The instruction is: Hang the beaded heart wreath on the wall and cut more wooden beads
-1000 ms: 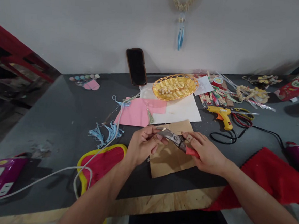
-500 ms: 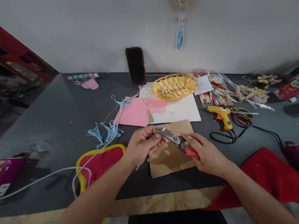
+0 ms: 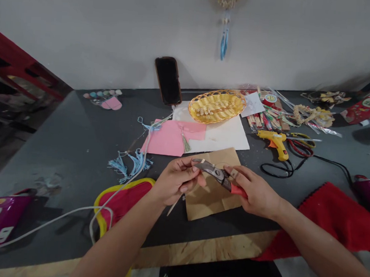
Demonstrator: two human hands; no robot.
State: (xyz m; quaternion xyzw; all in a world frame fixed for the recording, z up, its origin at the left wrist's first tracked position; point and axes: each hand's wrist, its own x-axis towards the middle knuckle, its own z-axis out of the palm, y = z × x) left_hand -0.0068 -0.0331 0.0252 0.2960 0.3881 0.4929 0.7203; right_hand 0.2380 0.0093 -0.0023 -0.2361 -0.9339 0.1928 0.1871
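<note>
A dark grey tabletop (image 3: 77, 131) runs back to a plain white wall, with a strip of bare wood along its near edge. At the near centre, the person's two hands meet over a sheet of brown paper (image 3: 211, 195). The right hand (image 3: 255, 192) is closed around the red handles of a pair of cutters (image 3: 216, 172), whose grey blades point left. The left hand (image 3: 176, 179) pinches a thin pale stick (image 3: 174, 205) at the blade tips; the stick's lower end pokes out below the hand, slanting toward the near edge. Whether the blades are closed on the stick cannot be told.

Just beyond the hands lie pink paper (image 3: 169, 137) and a white sheet (image 3: 223, 135), with a yellow basket (image 3: 217, 106) on the white sheet's far side. A dark phone (image 3: 168, 81) leans against the wall. To the right lies a yellow glue gun (image 3: 275, 141), with red cloth (image 3: 334, 216) nearer. To the left sit blue tassels (image 3: 128, 164) and a red pad with yellow trim (image 3: 121, 203).
</note>
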